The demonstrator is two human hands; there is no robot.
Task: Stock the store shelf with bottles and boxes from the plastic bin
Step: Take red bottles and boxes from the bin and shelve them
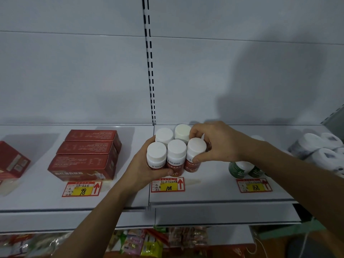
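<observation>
White-capped red bottles [176,155], five clustered upright near the shelf [214,194] front edge; left hand [149,168] grips the cluster's left side; right hand [214,144] pinches the right-front bottle; bare shelf between cluster and red boxes [87,155].

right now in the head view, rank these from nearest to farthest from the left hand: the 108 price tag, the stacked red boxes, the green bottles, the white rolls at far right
1. 108 price tag: just below the left hand, on the shelf front.
2. Stacked red boxes: off to its left.
3. Green bottles: right, past the right hand.
4. White rolls: far right end.
</observation>
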